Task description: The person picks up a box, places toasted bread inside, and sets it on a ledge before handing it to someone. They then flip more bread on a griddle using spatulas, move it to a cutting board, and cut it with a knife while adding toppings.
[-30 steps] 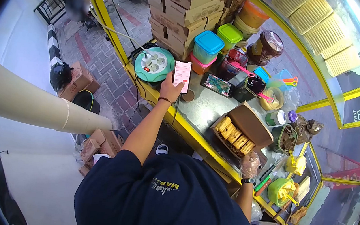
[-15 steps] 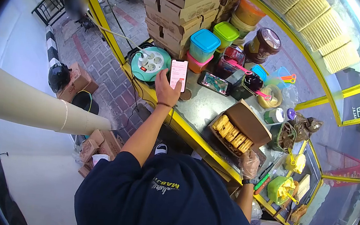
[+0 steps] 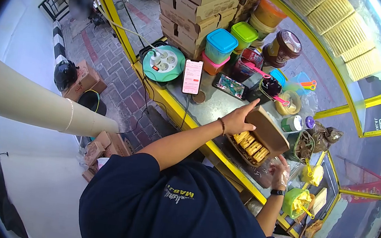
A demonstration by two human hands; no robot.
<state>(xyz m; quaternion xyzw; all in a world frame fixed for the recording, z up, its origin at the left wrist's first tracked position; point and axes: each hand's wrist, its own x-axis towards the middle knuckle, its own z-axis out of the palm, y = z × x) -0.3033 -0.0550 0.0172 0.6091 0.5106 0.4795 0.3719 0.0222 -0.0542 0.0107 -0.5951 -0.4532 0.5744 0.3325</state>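
Note:
A cardboard box [image 3: 271, 128] stands with its lid raised, holding a row of sliced, filled toast [image 3: 251, 146]. My left hand [image 3: 240, 119] reaches over the box's left end, index finger and thumb spread apart. My right hand [image 3: 279, 174], in a clear plastic glove, is beside the box's right end, its fingers stretched up near the lid's corner. Left of the box, a lit phone [image 3: 192, 77] lies face up at the table edge. Another phone [image 3: 230, 86] with a dark, colourful screen rests behind the box.
Behind stand lidded tubs [image 3: 221, 46], stacked cartons [image 3: 195, 16] and a dark spread container [image 3: 269, 88] with a pink-handled tool. A green cable reel [image 3: 163, 64] sits at left. To the right are a yellow spread tub [image 3: 297, 202] and yellow frame bars [image 3: 353, 191].
My left hand has left the lit phone and moved right to the box. My right hand has shifted from the box's right end, its fingers now stretched upward.

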